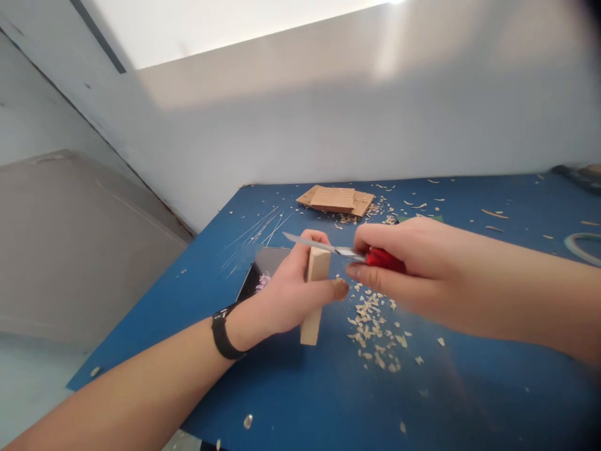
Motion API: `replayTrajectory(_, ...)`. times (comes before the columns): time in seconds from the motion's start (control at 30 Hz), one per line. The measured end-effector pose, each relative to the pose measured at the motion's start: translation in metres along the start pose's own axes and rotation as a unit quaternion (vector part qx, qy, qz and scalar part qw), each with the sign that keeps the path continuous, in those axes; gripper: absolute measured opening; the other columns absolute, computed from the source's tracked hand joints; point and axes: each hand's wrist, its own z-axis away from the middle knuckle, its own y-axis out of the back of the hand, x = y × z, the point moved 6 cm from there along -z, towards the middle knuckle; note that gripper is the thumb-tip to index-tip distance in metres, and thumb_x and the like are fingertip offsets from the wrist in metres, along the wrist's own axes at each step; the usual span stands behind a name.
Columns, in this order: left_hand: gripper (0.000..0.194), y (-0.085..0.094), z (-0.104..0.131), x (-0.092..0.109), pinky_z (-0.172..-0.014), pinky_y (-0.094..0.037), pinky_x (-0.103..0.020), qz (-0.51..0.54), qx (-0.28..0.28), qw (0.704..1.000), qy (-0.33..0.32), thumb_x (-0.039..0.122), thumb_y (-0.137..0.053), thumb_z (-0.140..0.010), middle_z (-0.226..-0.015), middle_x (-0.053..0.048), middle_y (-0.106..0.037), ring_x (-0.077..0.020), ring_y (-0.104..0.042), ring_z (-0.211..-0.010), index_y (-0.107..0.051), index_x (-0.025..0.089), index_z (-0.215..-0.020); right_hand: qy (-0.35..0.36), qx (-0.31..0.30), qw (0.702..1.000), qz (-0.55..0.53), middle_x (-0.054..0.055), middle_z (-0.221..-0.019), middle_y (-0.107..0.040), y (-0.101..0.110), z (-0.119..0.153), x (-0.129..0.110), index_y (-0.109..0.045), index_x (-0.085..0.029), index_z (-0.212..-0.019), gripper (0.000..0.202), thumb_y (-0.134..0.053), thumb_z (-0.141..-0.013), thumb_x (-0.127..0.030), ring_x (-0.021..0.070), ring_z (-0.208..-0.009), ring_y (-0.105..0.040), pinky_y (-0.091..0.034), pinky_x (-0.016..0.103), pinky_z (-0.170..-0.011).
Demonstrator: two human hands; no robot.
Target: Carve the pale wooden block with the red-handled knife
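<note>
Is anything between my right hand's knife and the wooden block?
No separate object visibly blocks the red-handled metal knife in your right hand from the top of the pale rectangular wooden block. Your left thumb, however, crosses the block below the blade. Contact is unclear.

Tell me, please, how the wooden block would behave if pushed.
The wooden block is probably stiff, as it looks thick and solid. Its flat faces make rolling unlikely. Stood on its narrow end, it might tip easily.
</note>
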Motion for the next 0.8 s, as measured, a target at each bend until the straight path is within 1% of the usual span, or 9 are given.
replayTrajectory(0.1,0.057,-0.003,0.004,0.004,-0.06,-0.044,-0.024,-0.019,-0.026,0.999,-0.007,0.02,-0.088,-0.083,-0.081,0.01,-0.053,-0.0104,-0.051,-0.064,-0.045,0.031,-0.118,-0.004,-0.04,0.996,-0.08,-0.006,-0.061,-0.051,0.0,0.0,-0.001,-0.05,-0.031,-0.08,0.044,-0.047,-0.111,-0.063,0.018,-0.055,-0.046,-0.034,0.035,-0.052)
replayTrajectory(0.2,0.06,-0.007,0.007,0.008,-0.061,-0.048,-0.025,-0.018,-0.065,0.997,-0.045,0.024,-0.09,-0.084,-0.087,0.008,-0.056,-0.0113,-0.056,-0.066,-0.045,0.03,-0.123,0.025,-0.057,0.994,-0.091,-0.005,-0.063,-0.052,0.001,0.0,-0.005,-0.05,-0.031,-0.08,0.044,-0.051,-0.109,-0.064,0.0186,-0.055,-0.046,-0.034,0.034,-0.05)
replayTrajectory(0.27,0.064,-0.008,0.006,0.006,-0.062,-0.051,-0.026,-0.012,-0.082,0.995,-0.048,0.026,-0.091,-0.086,-0.093,0.005,-0.061,-0.0121,-0.06,-0.067,-0.044,0.03,-0.128,0.038,-0.068,0.993,-0.083,-0.004,-0.065,-0.054,-0.002,0.001,-0.006,-0.053,-0.031,-0.081,0.041,-0.052,-0.109,-0.061,0.0187,-0.055,-0.046,-0.034,0.034,-0.049)
replayTrajectory(0.33,0.07,-0.008,0.005,0.003,-0.063,-0.053,-0.027,-0.011,-0.089,0.995,-0.035,0.026,-0.092,-0.086,-0.098,0.004,-0.063,-0.0134,-0.064,-0.07,-0.042,0.032,-0.134,0.031,-0.079,0.994,-0.068,-0.003,-0.067,-0.058,-0.005,0.003,-0.005,-0.055,-0.032,-0.083,0.04,-0.049,-0.11,-0.061,0.0191,-0.053,-0.048,-0.033,0.034,-0.046)
replayTrajectory(0.47,0.085,-0.005,0.005,0.006,-0.07,-0.059,-0.029,-0.006,-0.08,0.997,-0.017,0.022,-0.098,-0.077,-0.107,0.001,-0.067,-0.0173,-0.069,-0.081,-0.044,0.033,-0.141,0.024,-0.114,0.992,-0.049,-0.001,-0.069,-0.063,-0.016,0.006,-0.008,-0.058,-0.032,-0.086,0.051,-0.045,-0.109,-0.076,0.0209,-0.052,-0.054,-0.034,0.035,-0.044)
replayTrajectory(0.57,0.1,-0.007,0.009,0.007,-0.072,-0.06,-0.032,-0.007,-0.095,0.995,0.018,0.023,-0.095,-0.079,-0.106,0.001,-0.07,-0.019,-0.07,-0.081,-0.036,0.034,-0.16,0.033,-0.1,0.993,-0.058,-0.001,-0.071,-0.066,-0.018,0.004,-0.015,-0.059,-0.033,-0.09,0.049,-0.041,-0.112,-0.073,0.0217,-0.055,-0.057,-0.038,0.036,-0.047)
replayTrajectory(0.63,0.124,-0.005,0.01,0.002,-0.073,-0.062,-0.035,-0.01,-0.068,0.997,0.036,0.022,-0.095,-0.077,-0.12,-0.004,-0.071,-0.0226,-0.075,-0.088,-0.02,0.038,-0.174,0.046,-0.082,0.993,-0.072,-0.001,-0.074,-0.068,-0.018,0.002,-0.02,-0.06,-0.033,-0.095,0.044,-0.04,-0.114,-0.066,0.0216,-0.058,-0.059,-0.039,0.038,-0.05)
replayTrajectory(0.7,0.144,0.001,0.01,-0.003,-0.078,-0.065,-0.039,-0.013,-0.013,0.999,0.033,0.022,-0.098,-0.071,-0.141,-0.009,-0.066,-0.0279,-0.077,-0.101,-0.007,0.042,-0.181,0.059,-0.073,0.993,-0.067,-0.001,-0.075,-0.069,-0.019,0.0,-0.024,-0.061,-0.032,-0.096,0.042,-0.038,-0.116,-0.062,0.0217,-0.059,-0.059,-0.038,0.039,-0.052)
replayTrajectory(0.8,0.15,0.003,0.009,-0.009,-0.085,-0.067,-0.045,-0.036,0.015,0.999,0.005,0.024,-0.099,-0.068,-0.146,-0.012,-0.065,-0.0317,-0.077,-0.107,-0.005,0.04,-0.184,0.057,-0.061,0.996,-0.033,-0.001,-0.072,-0.066,-0.018,0.001,-0.027,-0.058,-0.031,-0.093,0.049,-0.033,-0.115,-0.067,0.0217,-0.057,-0.054,-0.034,0.039,-0.051)
